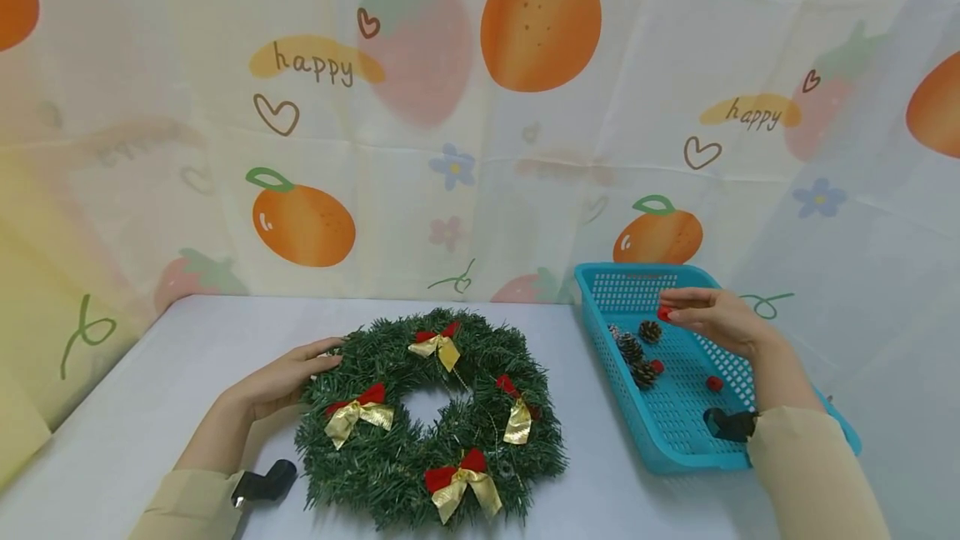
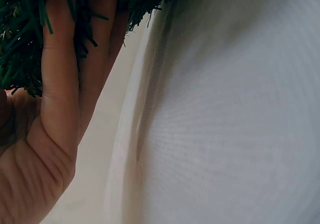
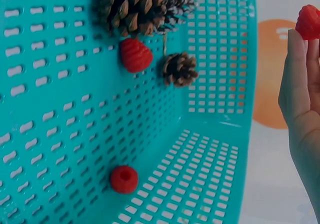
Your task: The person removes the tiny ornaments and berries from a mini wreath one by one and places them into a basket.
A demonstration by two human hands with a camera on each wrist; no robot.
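Note:
A green wreath (image 1: 375,465) with several red and gold bows lies on the white table. Along its left side rests my left hand (image 1: 281,377), fingers fairly straight against the needles; in the left wrist view the fingertips are partly hidden by the greenery (image 2: 20,49). My right hand (image 1: 716,319) is raised over the far part of a blue basket (image 1: 652,448). Between its thumb and fingers it pinches a red artificial raspberry (image 3: 309,23), which the head view shows only as a small red spot.
Inside the basket lie more red raspberries (image 3: 124,179), a small pinecone (image 3: 180,70) and larger pinecones (image 3: 132,9), one white-tipped. Behind the table (image 1: 247,315) hangs a fruit-printed curtain (image 1: 480,215). A black wrist mount (image 1: 266,483) sits on each forearm.

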